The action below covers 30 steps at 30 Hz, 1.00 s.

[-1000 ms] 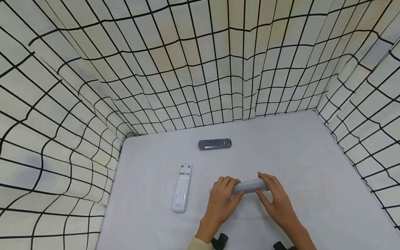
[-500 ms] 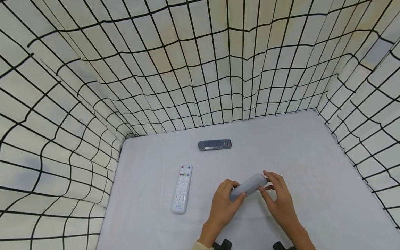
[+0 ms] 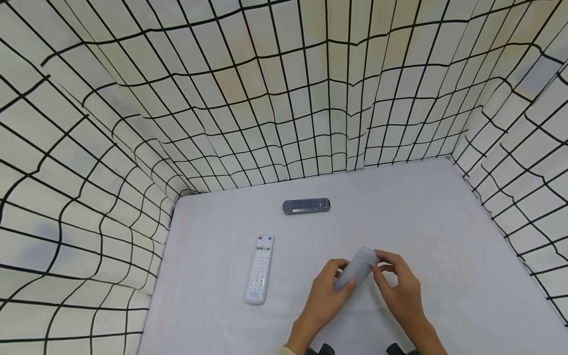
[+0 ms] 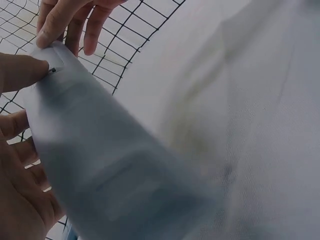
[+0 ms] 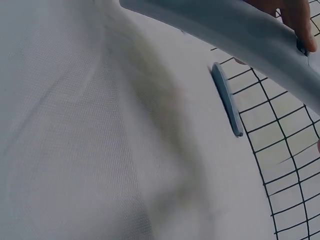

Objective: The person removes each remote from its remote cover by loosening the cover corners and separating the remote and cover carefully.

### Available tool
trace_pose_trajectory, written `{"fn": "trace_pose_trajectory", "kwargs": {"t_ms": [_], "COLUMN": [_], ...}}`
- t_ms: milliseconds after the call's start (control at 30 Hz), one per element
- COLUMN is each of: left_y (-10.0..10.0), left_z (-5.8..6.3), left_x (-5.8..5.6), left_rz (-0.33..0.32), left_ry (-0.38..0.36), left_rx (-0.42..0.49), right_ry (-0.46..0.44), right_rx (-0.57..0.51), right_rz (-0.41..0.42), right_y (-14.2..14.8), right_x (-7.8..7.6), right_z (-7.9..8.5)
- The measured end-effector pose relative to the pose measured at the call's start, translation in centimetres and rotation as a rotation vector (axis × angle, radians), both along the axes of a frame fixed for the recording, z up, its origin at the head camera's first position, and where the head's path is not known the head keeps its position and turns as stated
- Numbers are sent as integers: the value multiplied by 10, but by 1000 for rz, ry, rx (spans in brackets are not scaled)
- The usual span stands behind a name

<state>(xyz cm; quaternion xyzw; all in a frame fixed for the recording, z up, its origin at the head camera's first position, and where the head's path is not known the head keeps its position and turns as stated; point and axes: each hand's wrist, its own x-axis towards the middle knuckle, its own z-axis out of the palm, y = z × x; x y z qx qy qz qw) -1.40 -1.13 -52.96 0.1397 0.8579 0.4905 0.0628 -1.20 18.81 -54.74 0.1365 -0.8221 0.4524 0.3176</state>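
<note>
Between both hands is a pale grey remote control (image 3: 352,273), raised over the table and slanting up to the right, its smooth back showing. My left hand (image 3: 324,298) grips its lower end, thumb along the near side and fingers behind. At the upper end, my right hand (image 3: 405,293) pinches a corner with thumb and index finger. The left wrist view shows the remote's broad plain back (image 4: 110,150), with a small dark mark beside the thumb tip (image 4: 35,71). The button side is hidden. A white remote control (image 3: 259,268) with buttons facing up lies to the left.
A dark grey remote control (image 3: 306,205) lies crosswise toward the back of the white-covered table (image 3: 213,217). White panels with a black grid (image 3: 306,123) rise along the table's back, left and right sides.
The held remote has turned from nearly level to a steep diagonal, its right end up. My left hand has shifted right and nearer. The two lying remotes have stayed put.
</note>
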Motion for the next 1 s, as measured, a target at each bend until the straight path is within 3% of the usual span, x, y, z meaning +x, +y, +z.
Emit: {"fn": "trace_pose_trajectory", "kwargs": {"t_ms": [333,467,700,833,1000], "left_y": [5,6,6,7,10], "left_z": [1,3,4,5,8], "left_x": [-2,-2,-2,-4,-6], "left_rz": [-30,-35,-63,-77,-79], "left_ry": [34,51,73,132,172], "left_rx": [0,-23,-53,-82,-100], "right_ry": [159,227,429,460,418], "right_rx": [181,267,412,420,415], "right_rz": [17,-8,-99,-132,-178], "right_y": [-5,-2,1,0,-1], "right_x": [-4,-5,-10,-14,-15], "right_z": [-5,-1,2,4,4]}}
